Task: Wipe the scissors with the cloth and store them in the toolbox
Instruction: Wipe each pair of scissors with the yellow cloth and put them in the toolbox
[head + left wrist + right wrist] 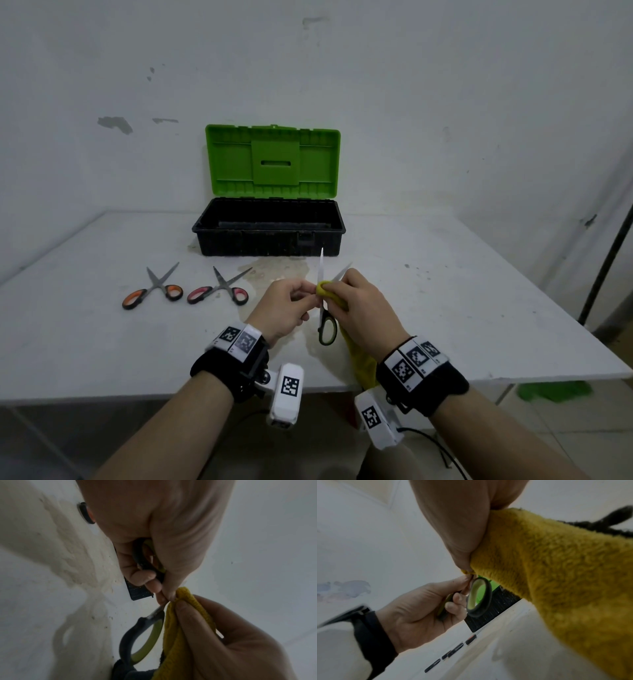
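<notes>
Scissors with black and yellow-green handles [326, 329] are held above the table, blades spread and pointing away. My left hand [287, 306] grips one handle loop [147, 557] in its curled fingers. My right hand [363, 308] pinches a yellow cloth [330, 293] around the blades near the pivot, and the rest of the cloth [565, 581] hangs down under the wrist. The free handle loop [479, 597] dangles below. An open toolbox [269, 236] with a black base and raised green lid [273, 161] stands behind; its inside looks bare.
Two more pairs of scissors lie open on the white table [479, 308] to the left: one with orange handles [152, 291], one with pink handles [219, 289]. A stained patch [274, 274] marks the table in front of the toolbox. A dark pole [606, 267] stands at the right.
</notes>
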